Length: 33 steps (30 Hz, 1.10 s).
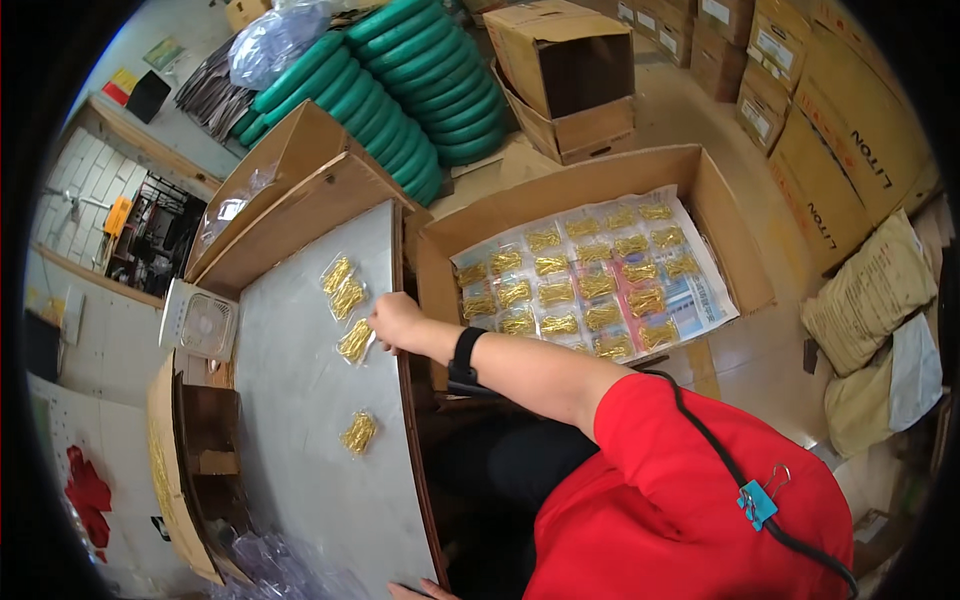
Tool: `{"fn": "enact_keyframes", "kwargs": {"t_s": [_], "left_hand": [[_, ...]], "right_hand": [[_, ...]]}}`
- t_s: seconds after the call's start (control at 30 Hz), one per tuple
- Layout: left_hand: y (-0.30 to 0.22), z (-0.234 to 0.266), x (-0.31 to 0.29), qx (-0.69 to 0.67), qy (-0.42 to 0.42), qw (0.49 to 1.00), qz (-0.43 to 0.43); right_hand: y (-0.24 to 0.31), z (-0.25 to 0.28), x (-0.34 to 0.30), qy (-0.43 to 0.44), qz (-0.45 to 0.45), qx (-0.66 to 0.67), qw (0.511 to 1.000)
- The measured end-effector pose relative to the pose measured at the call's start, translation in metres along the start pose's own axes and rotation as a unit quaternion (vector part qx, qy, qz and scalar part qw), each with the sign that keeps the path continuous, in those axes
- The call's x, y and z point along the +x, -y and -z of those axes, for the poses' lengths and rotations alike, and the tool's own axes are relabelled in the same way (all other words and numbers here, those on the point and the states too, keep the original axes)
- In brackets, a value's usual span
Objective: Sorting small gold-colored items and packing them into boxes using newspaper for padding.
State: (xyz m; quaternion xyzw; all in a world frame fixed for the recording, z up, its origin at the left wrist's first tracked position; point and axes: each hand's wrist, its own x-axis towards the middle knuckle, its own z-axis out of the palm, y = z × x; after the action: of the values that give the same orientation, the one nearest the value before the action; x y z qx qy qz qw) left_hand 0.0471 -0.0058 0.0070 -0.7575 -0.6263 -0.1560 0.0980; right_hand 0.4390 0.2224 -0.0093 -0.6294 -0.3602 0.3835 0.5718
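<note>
My right hand [396, 322] reaches over the grey tabletop with its fingers pinched at the edge of a small clear bag of gold-coloured metal pieces [354, 341]. Two similar bags lie just beyond it, one a gold-filled bag [348, 297] and the other a gold-filled bag [337, 274]. Closer to me on the same surface is a single bag of gold pieces [358, 432]. At the lower edge of the picture, my left hand [420, 591] shows only some fingers, apart and resting at the table's edge; the rest is out of view.
Beside the table [300, 480] stands an open carton [740, 240] with rows of gold-filled bags on newspaper. A small white fan [200, 320] and a cardboard box [185, 470] border the table's far side. Green coils [425, 80] and cartons [570, 75] stand behind.
</note>
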Motion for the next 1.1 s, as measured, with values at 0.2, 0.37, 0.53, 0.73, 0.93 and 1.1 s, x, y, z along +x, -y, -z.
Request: {"fn": "enact_keyframes", "kwargs": {"t_s": [0.2,0.37,0.53,0.73,0.93,1.1], "left_hand": [[0.015,-0.011,-0.012,0.061,0.037,0.997,0.02],[0.02,-0.022,-0.018,-0.002,-0.001,0.997,0.071],[0.021,-0.02,-0.011,-0.02,0.005,0.998,0.051],[0.021,-0.015,-0.009,-0.02,-0.017,0.999,0.037],[0.022,-0.012,-0.007,-0.014,-0.028,0.999,0.027],[0.023,-0.009,-0.006,-0.025,-0.03,0.999,0.036]], "right_hand": [[0.011,-0.013,0.002,0.045,-0.063,-0.008,0.997],[0.0,0.004,0.002,0.055,-0.024,-0.059,0.996],[0.014,0.031,-0.019,0.081,-0.054,0.011,0.995],[0.016,-0.014,-0.025,0.099,-0.065,0.005,0.993],[0.024,-0.054,-0.016,0.145,-0.09,-0.049,0.984],[0.036,-0.057,-0.025,0.237,-0.119,-0.125,0.956]]}}
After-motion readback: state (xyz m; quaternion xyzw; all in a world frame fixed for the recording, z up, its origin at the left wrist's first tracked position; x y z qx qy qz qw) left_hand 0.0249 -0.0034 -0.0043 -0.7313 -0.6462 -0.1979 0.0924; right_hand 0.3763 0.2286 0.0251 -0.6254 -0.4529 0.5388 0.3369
